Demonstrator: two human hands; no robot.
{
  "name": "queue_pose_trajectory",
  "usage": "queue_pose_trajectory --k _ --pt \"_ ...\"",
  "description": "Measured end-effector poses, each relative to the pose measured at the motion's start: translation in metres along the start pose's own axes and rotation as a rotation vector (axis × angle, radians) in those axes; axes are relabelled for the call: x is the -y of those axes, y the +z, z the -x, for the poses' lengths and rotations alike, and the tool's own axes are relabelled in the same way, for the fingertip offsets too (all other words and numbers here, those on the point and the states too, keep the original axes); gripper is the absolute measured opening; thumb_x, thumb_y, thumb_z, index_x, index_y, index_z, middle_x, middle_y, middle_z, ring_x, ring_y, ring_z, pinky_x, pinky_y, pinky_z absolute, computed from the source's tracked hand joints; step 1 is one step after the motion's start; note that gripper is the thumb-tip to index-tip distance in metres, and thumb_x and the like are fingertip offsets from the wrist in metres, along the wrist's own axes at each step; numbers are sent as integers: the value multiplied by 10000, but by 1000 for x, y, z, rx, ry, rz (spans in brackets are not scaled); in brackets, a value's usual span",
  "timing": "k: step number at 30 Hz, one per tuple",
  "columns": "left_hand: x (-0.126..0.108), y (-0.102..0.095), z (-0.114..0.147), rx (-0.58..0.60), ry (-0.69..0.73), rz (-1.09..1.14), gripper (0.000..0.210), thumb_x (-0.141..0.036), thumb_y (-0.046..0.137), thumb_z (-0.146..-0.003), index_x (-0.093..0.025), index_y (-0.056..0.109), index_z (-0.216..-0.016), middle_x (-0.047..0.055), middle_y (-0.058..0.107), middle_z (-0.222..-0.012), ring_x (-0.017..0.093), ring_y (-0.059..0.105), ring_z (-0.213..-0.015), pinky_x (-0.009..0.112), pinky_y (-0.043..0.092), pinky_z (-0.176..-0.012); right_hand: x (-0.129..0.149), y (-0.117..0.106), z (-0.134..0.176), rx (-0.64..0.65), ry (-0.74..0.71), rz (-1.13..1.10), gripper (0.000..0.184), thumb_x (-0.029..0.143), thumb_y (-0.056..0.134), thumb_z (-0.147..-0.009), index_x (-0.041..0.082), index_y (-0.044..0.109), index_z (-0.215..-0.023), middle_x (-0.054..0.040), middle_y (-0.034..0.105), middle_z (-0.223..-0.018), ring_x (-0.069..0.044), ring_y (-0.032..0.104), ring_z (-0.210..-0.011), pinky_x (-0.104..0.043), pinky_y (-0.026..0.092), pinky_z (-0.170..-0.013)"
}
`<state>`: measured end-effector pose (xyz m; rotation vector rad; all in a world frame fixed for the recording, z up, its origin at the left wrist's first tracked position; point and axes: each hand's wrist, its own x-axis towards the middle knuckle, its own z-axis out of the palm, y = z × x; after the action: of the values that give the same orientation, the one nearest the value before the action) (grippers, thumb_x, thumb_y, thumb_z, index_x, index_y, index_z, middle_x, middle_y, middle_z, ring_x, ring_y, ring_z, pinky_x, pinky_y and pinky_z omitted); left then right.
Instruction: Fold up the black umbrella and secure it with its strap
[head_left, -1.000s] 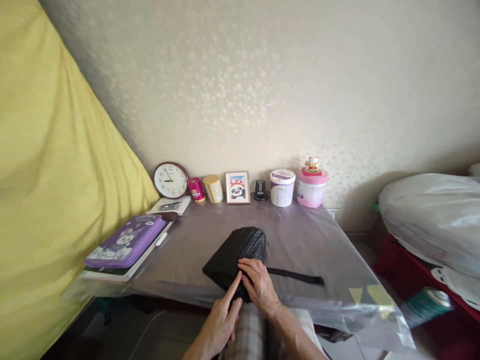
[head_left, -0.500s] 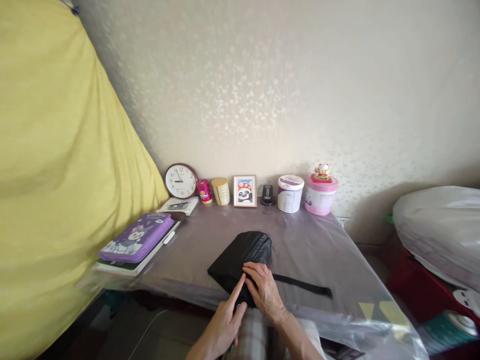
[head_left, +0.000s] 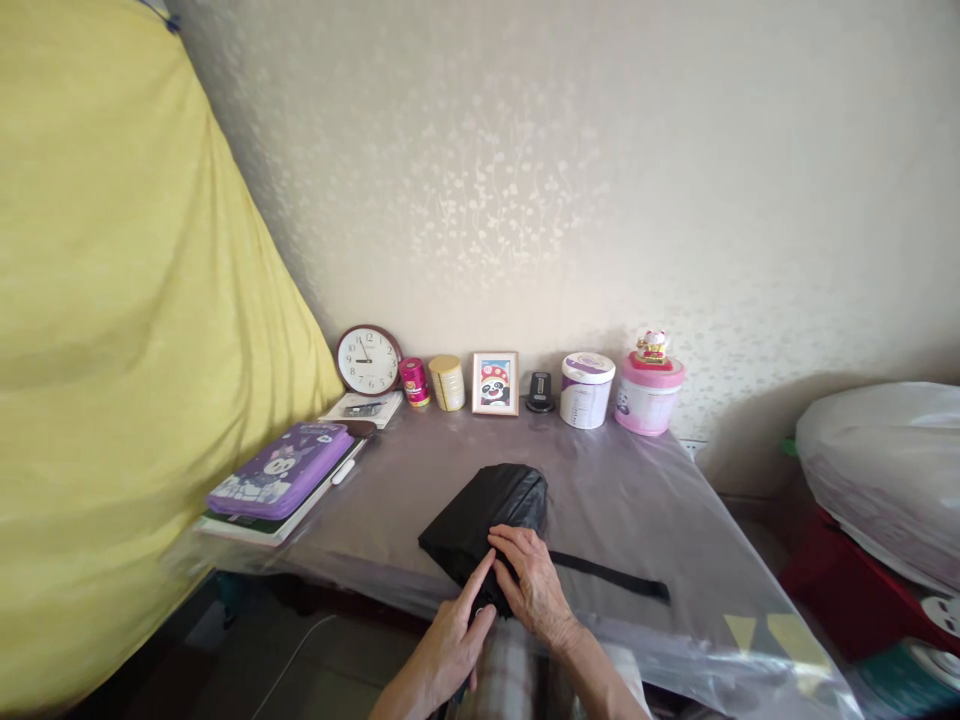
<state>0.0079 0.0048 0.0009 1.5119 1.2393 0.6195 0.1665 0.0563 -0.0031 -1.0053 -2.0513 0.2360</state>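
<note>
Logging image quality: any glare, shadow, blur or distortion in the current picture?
Head view: pale glare on the plastic cover; shadow on the wall beside the white bag; clock looks wider than tall; black bundle and right hand fairly sharp.

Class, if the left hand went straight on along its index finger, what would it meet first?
Likely the right hand, resting on the black bundle just beyond the left hand; depth leaves unclear whether the two hands touch.

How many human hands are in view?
2: the left hand at the near end of the black bundle, and the right hand over its near right part. No others show.
</note>
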Motion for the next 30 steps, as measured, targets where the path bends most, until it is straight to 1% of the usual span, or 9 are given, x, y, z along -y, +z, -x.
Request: queue_pose_trajectory --k 5,10,13,15,17,19,26,28,30 --pt "-1 -1 1 -4 2 -1 629 -428 311 -906 -213 57 -1440 -39 504 -535 103 507 -379 193 446 -400 2 1 -2 0 -5 8 307 159 459 -842 183 532 -1139 -64 518 -1179 -187 445 -1054 -369 391 -906" --pt "-2 -1 4 -10 10 -30 655 -463 307 -904 -184 52 -1440 -29 517 -526 103 494 -369 192 439 -396 6 -4 -2 -5 -20 -44 297 169 441 -861 194 533 -1142 -57 519 -1185 -177 452 -1068 -365 396 -918" --pt "-3 -1 5 -10 -9 -4 673 -494 309 -895 -206 34 -1439 -29 510 -541 107 493 -373 190 419 -367 5 -8 3 -48 -29 -124 298 137 399 -877 200 533 -1135 -62 510 -1194 -154 453 -1097 -346 393 -945" --pt "-4 -1 6 2 -27 22 670 -513 313 -888 -246 35 -1436 -39 489 -537 110 491 -373 197 416 -358 0 -10 7 -114 -3 -138 291 121 387 -878 196 541 -1113 -72 514 -1179 -148 462 -1093 -343 400 -943" --pt "-5 -2 6 11 -37 46 652 -522 321 -882 -296 48 -1429 -50 468 -540 108 485 -370 205 416 -355 -9 -11 8 -177 26 -109 275 126 392 -877 189 548 -1095 -83 524 -1159 -156 472 -1082 -360 406 -935" --pt "-5 -2 6 10 -39 69 640 -522 326 -878 -324 57 -1425 -55 450 -551 99 471 -365 209 418 -358 -23 -9 4 -209 44 -58 276 139 388 -881 182 550 -1101 -92 528 -1156 -168 474 -1084 -386 402 -936" --pt "-6 -4 4 13 -37 90 662 -530 321 -875 -290 50 -1430 -65 405 -481 94 428 -356 177 379 -346 -88 -2 -27 -198 62 144 325 146 335 -889 125 549 -1134 -107 528 -1191 -189 481 -1092 -404 398 -929" --pt "-5 -4 4 18 -31 93 667 -529 319 -877 -282 42 -1430 -65 409 -462 99 429 -357 179 379 -350 -100 -4 -33 -218 93 187 337 146 329 -882 102 539 -1142 -119 521 -1201 -202 486 -1086 -419 404 -917" --pt "-5 -4 4 19 -26 103 668 -536 316 -874 -287 41 -1430 -64 414 -471 101 429 -356 185 381 -349 -100 -9 -35 -279 120 206 326 156 337 -877 93 538 -1126 -130 521 -1195 -213 488 -1077 -431 406 -906"
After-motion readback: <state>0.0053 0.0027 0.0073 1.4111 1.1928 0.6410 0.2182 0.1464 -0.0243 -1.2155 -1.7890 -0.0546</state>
